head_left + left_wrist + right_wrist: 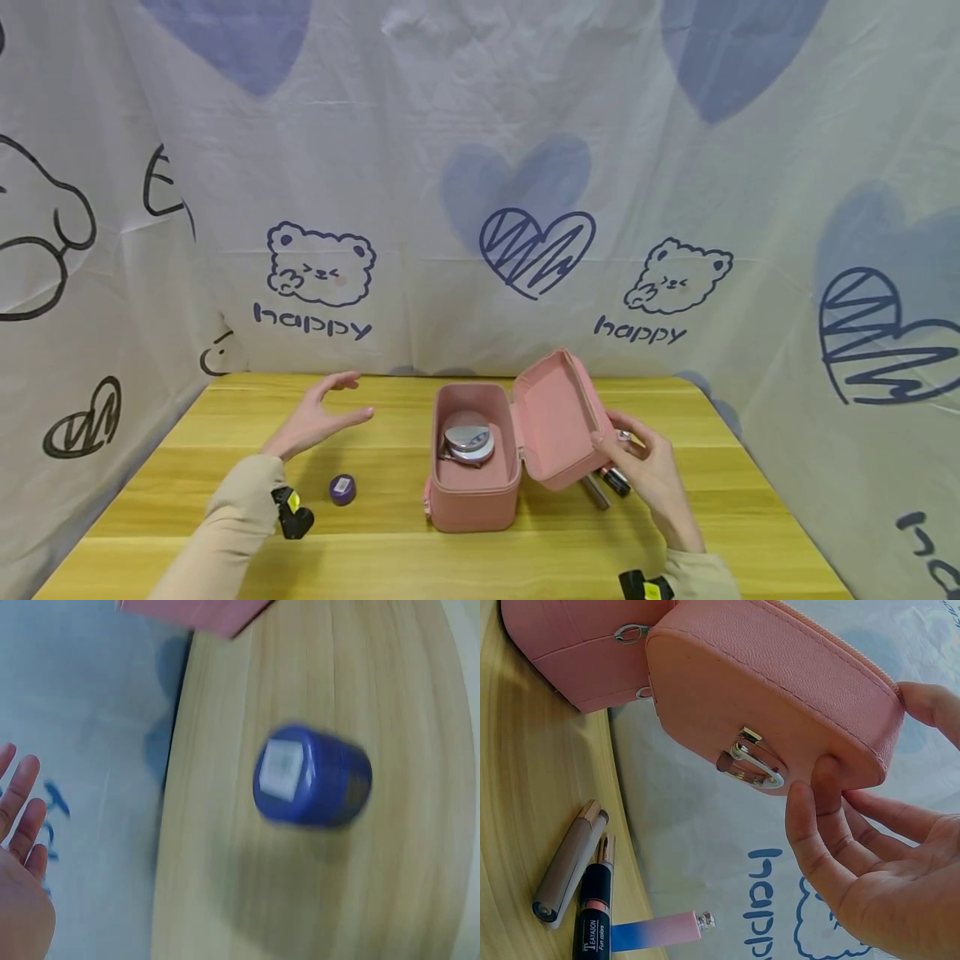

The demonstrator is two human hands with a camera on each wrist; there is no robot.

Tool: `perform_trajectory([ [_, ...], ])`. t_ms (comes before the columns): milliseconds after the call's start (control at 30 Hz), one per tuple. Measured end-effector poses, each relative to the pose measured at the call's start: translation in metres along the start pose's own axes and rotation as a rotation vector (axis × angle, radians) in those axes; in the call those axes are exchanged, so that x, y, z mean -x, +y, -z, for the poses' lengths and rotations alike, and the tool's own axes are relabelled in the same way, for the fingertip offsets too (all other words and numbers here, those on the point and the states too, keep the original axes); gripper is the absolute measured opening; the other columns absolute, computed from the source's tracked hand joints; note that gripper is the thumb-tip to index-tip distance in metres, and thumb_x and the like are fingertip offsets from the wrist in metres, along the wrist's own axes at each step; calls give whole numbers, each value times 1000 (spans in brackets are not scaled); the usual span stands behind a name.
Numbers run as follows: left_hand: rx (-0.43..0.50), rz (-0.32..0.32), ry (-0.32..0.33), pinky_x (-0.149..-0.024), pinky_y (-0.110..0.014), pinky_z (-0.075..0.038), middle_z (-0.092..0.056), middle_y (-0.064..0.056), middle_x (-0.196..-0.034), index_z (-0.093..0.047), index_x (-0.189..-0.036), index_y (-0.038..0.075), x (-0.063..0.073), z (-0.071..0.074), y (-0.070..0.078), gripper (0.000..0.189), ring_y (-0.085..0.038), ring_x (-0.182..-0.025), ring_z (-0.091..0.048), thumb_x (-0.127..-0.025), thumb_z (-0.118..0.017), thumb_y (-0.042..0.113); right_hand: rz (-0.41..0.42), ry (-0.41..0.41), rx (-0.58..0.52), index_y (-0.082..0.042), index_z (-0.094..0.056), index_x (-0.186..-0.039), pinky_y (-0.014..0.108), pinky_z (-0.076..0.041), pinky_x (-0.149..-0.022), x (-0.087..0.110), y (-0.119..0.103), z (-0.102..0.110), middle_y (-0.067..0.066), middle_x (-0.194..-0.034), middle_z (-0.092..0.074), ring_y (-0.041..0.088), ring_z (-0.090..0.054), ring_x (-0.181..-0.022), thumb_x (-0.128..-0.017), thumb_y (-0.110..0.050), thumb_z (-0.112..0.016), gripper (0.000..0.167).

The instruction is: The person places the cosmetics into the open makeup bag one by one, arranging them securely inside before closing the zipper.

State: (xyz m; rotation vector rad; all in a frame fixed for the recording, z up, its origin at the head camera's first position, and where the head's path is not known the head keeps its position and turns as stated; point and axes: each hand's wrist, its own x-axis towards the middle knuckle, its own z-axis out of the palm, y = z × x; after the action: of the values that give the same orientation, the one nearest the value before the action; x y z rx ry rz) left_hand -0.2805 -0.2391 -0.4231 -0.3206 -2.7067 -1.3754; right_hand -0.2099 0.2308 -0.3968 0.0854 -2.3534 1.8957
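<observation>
A pink zip-up cosmetic case [474, 504] stands on the table with its lid [558, 417] swung out to the right. Inside lies a shiny silver, rounded item [468, 442]. My right hand [651, 467] grips the free edge of the lid, the thumb at the rim and fingers against its outer face [727, 697], near a metal emblem. To the left, my left hand [318, 421] is held over the table, thumb and fingers spread with nothing between them. Below it is a small purple jar [342, 490] with a white label, seen large in the left wrist view.
Beneath the lid on the right lie a brownish tube [566, 866], a black TEAYASON tube [594, 915] and a pink-and-blue stick [660, 931]. Printed white cloth [420, 208] hangs along the back and both sides of the wooden table [360, 554].
</observation>
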Motion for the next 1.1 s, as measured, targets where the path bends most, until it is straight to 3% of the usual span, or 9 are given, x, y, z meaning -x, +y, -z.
perform_trajectory([
  [167, -44, 42, 71, -99, -52, -41, -53, -18, -141, -46, -148, 8, 11, 17, -22, 73, -33, -127, -42, -89, -74, 42, -2, 1, -2, -3, -53, -142, 25, -58, -73, 0, 0, 0, 6, -109, -69, 4, -68, -82, -94, -16, -70, 52],
  [267, -80, 89, 112, -92, -43, -39, -54, -19, -138, -45, -147, 8, 20, 27, -33, 74, -31, -122, -43, -90, -71, 47, 1, -2, 1, -2, -53, -142, 24, -58, -73, 0, 0, 0, 7, -113, -67, 4, -68, -82, -95, -17, -70, 52],
  [467, -125, 161, 176, -85, -38, -36, -52, -23, -137, -41, -149, 5, 43, 48, -55, 78, -33, -117, -42, -92, -67, 51, -6, 3, -1, -3, -53, -142, 24, -58, -71, -1, 0, -1, 7, -118, -63, 3, -67, -81, -95, -17, -70, 52],
  [633, -169, 190, 173, -80, -33, -36, -51, -24, -135, -38, -151, 1, 60, 67, -71, 83, -31, -111, -42, -92, -68, 50, -3, -1, -2, -2, -53, -142, 24, -58, -71, -1, 1, -1, 7, -117, -64, 4, -67, -80, -95, -17, -70, 52],
  [800, -189, 216, 126, -78, -33, -37, -49, -26, -133, -31, -152, -2, 76, 85, -85, 87, -32, -107, -43, -91, -70, 46, -5, 1, -3, -2, -53, -141, 25, -58, -71, -1, 1, -1, 6, -110, -69, 5, -67, -79, -95, -17, -70, 51],
  [933, -209, 253, 103, -75, -30, -39, -49, -28, -131, -30, -151, -4, 87, 94, -95, 89, -32, -105, -45, -90, -72, 46, -3, 6, -5, -2, -54, -141, 26, -58, -70, -2, 1, 0, 4, -107, -69, 5, -67, -78, -95, -17, -70, 51],
  [1100, -259, 251, 85, -72, -28, -42, -52, -30, -126, -35, -147, -6, 97, 99, -105, 88, -32, -101, -51, -87, -76, 44, 1, 1, -7, -2, -53, -141, 25, -58, -71, -2, 1, 0, 7, -111, -70, 5, -68, -79, -95, -16, -70, 51],
])
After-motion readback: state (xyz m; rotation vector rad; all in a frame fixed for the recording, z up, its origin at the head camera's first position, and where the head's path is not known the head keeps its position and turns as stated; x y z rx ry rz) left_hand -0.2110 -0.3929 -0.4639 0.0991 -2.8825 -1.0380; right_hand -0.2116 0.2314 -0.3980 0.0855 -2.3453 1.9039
